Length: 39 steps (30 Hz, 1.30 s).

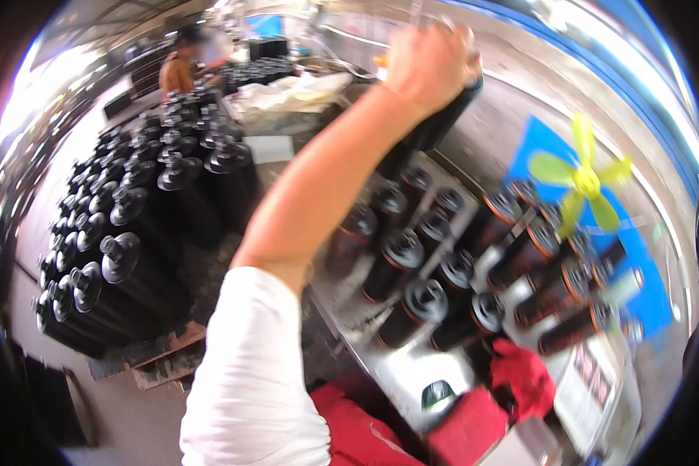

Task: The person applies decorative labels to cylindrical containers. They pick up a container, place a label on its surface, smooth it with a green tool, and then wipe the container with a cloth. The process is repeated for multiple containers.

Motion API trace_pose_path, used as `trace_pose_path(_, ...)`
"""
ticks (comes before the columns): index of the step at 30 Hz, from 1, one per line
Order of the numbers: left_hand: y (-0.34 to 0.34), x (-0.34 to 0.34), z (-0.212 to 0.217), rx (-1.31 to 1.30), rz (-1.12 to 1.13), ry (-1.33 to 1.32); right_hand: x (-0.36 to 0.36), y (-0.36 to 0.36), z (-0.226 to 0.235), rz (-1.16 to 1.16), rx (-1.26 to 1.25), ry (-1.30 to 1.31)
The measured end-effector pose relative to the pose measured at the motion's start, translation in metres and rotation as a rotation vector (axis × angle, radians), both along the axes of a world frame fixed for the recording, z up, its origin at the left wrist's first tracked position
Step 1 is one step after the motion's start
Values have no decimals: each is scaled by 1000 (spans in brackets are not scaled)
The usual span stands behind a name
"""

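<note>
The left hand (431, 62) is raised with its fingers (462, 39) closed around a black cylinder (435, 124), held above rows of similar black cylinders (412, 272) on the metal table (400, 380); the right hand is out of view.

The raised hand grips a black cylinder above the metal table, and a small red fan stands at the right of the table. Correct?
Not quite: the fan is yellow-green, not red, as the head view shows. The rest holds: the left hand is raised and grips a black cylinder above the metal table, with the fan at the table's right.
</note>
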<state>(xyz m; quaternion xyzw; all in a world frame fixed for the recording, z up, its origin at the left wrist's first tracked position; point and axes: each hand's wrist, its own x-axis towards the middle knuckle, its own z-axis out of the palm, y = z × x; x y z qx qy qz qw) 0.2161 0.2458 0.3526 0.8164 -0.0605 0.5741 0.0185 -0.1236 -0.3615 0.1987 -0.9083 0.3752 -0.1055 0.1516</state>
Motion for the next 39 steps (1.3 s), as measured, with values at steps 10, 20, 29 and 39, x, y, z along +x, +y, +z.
trace_pose_path(10,-197,-144,-74,-141,-1110,696,-10,131,-39,507,702,-389)
trace_pose_path(20,-331,-113,-219,-383,-1393,1362,29,150,-123,477,736,-333)
trace_pose_path(29,-310,-162,-318,-1073,-1441,1688,125,-68,-96,27,309,-653)
trace_pose_path(39,-316,-167,-316,-1230,-1363,1723,201,-285,-151,-34,309,-251)
